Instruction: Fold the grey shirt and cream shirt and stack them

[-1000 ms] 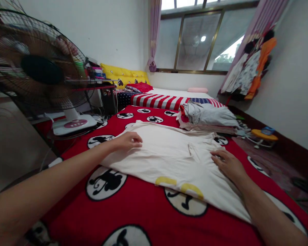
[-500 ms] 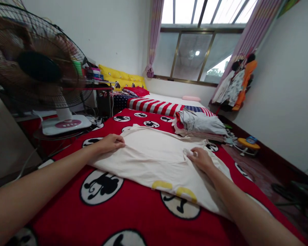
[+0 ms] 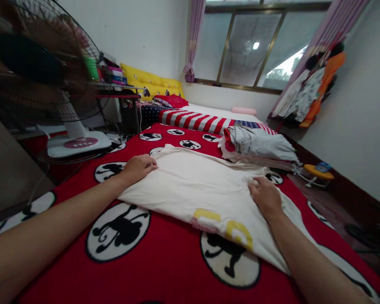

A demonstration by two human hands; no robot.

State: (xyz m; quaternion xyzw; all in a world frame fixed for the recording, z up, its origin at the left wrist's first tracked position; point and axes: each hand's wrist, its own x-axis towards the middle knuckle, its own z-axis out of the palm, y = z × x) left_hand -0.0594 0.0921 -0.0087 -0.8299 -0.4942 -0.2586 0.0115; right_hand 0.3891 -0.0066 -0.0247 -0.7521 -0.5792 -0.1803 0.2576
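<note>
A cream T-shirt [image 3: 202, 190] with yellow print near its front edge lies spread on a red blanket [image 3: 164, 261] with black-and-white cartoon circles. My left hand [image 3: 138, 167] rests on the shirt's left edge, fingers curled over the fabric. At the shirt's right part, my right hand [image 3: 266, 198] is closed on a bunched bit of cloth. Both forearms reach in from the bottom corners.
A stack of folded clothes [image 3: 259, 147] sits behind the shirt on the right. A standing fan [image 3: 41, 80] fills the left side. Farther back are a striped cover [image 3: 202, 120], yellow pillows [image 3: 152, 82] and a window. Clothes hang on the right wall [image 3: 316, 93].
My right hand went from lying flat on the shirt to pinching its fabric at the right. The left hand slid slightly left to the shirt's edge. The camera shifted.
</note>
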